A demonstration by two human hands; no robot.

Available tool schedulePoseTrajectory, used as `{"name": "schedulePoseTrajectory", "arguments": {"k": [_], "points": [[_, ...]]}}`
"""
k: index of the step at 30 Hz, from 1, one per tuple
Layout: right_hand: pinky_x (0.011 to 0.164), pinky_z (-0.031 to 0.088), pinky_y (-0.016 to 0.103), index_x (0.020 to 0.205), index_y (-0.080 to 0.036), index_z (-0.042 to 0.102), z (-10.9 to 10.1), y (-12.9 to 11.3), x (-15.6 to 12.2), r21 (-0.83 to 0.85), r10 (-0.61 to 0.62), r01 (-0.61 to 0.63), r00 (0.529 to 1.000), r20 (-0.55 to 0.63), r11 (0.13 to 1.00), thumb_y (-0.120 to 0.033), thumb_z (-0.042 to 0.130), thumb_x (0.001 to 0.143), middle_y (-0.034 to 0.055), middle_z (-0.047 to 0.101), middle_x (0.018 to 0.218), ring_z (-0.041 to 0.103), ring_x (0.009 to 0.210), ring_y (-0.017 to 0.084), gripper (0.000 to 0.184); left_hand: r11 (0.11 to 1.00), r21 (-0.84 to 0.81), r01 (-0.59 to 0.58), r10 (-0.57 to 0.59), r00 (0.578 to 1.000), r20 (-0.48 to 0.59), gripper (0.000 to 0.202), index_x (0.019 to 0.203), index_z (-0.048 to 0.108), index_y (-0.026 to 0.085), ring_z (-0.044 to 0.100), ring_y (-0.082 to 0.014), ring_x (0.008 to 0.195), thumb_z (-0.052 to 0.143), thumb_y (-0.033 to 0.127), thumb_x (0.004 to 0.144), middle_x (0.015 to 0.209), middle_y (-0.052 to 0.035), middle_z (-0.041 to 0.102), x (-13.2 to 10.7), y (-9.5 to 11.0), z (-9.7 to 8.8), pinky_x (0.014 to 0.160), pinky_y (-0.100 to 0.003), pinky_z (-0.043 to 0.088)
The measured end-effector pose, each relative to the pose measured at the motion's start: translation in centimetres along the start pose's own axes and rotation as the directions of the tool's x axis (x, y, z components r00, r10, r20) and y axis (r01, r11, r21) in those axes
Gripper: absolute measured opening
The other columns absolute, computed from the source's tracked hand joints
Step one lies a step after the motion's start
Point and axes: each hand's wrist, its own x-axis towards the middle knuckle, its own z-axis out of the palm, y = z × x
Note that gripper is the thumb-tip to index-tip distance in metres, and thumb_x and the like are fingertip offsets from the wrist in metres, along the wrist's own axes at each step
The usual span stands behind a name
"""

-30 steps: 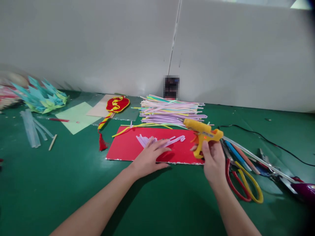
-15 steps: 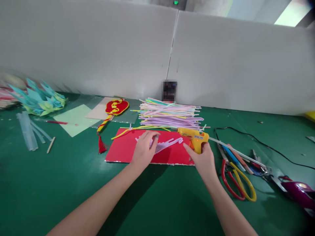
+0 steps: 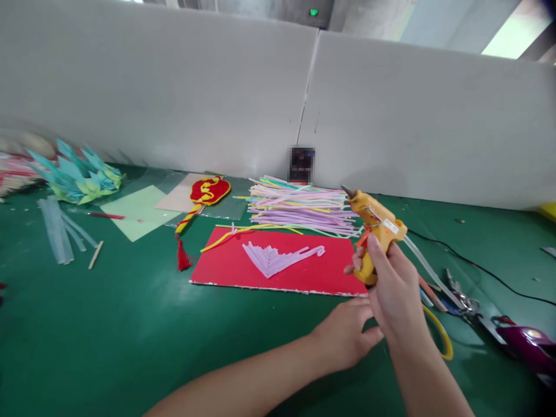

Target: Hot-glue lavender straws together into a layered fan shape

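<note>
My right hand (image 3: 393, 278) is wrapped round the handle of a yellow hot glue gun (image 3: 377, 223), lifted above the right end of a red board (image 3: 221, 263), its nozzle pointing up and left. A clear glue stick (image 3: 428, 269) sticks out of its back. Below the board's front edge, my left hand (image 3: 347, 333) reaches right, close to my right wrist. Its thumb and fingers are apart with nothing visible between them; the fingertips are partly hidden. On the board lies a V-shaped piece of lilac pipe cleaners (image 3: 269, 260), curled at its right end.
Behind the board lies a pile of pastel pipe cleaners (image 3: 299, 208). A red and yellow tasselled fan (image 3: 211, 191) and blue-green paper leaves (image 3: 82, 174) are to the left. Scissors with a yellow handle (image 3: 441, 336), pliers (image 3: 464, 301) and a black cord (image 3: 473, 266) occupy the right.
The right hand has picked the glue gun up off the board and raised it. My left hand has left the lilac piece and moved right and nearer to me, uncovering the V shape.
</note>
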Motion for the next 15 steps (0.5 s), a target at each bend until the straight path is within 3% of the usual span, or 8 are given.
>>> {"name": "schedulePoseTrajectory", "arguments": {"k": [3,7,10,12,15], "points": [[0.047,0.045,0.023,0.085,-0.020,0.052,-0.1,0.7,0.0,-0.026,0.002,-0.001,0.998,0.058,1.000,-0.047,0.058,0.081,-0.0040,0.052,0.065,0.049,0.052,0.010,0.028,0.995,-0.071,0.065,-0.070,0.995,-0.064,0.026,0.102,0.065,0.012,0.063,-0.0260,0.097,0.056,0.018,0.078,0.107,-0.0114,0.068,0.2,-0.5,1.3,0.082,-0.034,0.049],[0.049,0.044,0.025,0.084,-0.020,0.050,-0.8,2.3,0.6,-0.272,-0.058,0.075,0.996,0.072,0.959,-0.050,0.057,0.081,-0.0036,0.055,0.062,0.053,0.052,0.012,0.030,0.983,-0.175,0.060,-0.057,0.998,0.025,0.021,0.092,0.069,0.010,0.066,-0.0256,0.088,0.055,0.017,0.078,0.098,-0.0101,0.071,-0.5,-1.8,2.7,0.077,-0.032,0.050],[0.048,0.041,0.026,0.083,-0.020,0.050,-1.4,3.5,1.0,-0.468,-0.115,0.122,0.992,0.042,0.875,-0.051,0.056,0.080,-0.0036,0.054,0.058,0.052,0.050,0.014,0.032,0.945,-0.302,0.123,-0.100,0.991,0.089,0.026,0.100,0.067,0.008,0.065,-0.0291,0.096,0.056,0.012,0.076,0.103,-0.0134,0.070,-0.8,-2.7,3.7,0.083,-0.036,0.050],[0.048,0.040,0.026,0.081,-0.021,0.048,-1.6,3.9,1.1,-0.501,-0.120,0.124,0.992,0.040,0.857,-0.051,0.054,0.081,-0.0040,0.053,0.056,0.051,0.049,0.014,0.031,0.902,-0.404,0.151,-0.129,0.988,0.081,0.030,0.108,0.063,0.010,0.061,-0.0287,0.105,0.054,0.015,0.080,0.111,-0.0135,0.067,-0.3,-3.2,4.1,0.088,-0.038,0.048],[0.048,0.040,0.027,0.078,-0.022,0.047,-1.4,3.6,0.7,-0.499,-0.097,0.107,0.994,0.046,0.860,-0.052,0.053,0.082,-0.0036,0.054,0.055,0.051,0.049,0.014,0.031,0.908,-0.378,0.181,-0.154,0.983,0.100,0.034,0.118,0.057,0.014,0.062,-0.0271,0.102,0.051,0.027,0.087,0.107,-0.0122,0.068,1.2,-3.7,4.3,0.086,-0.041,0.049]]}}
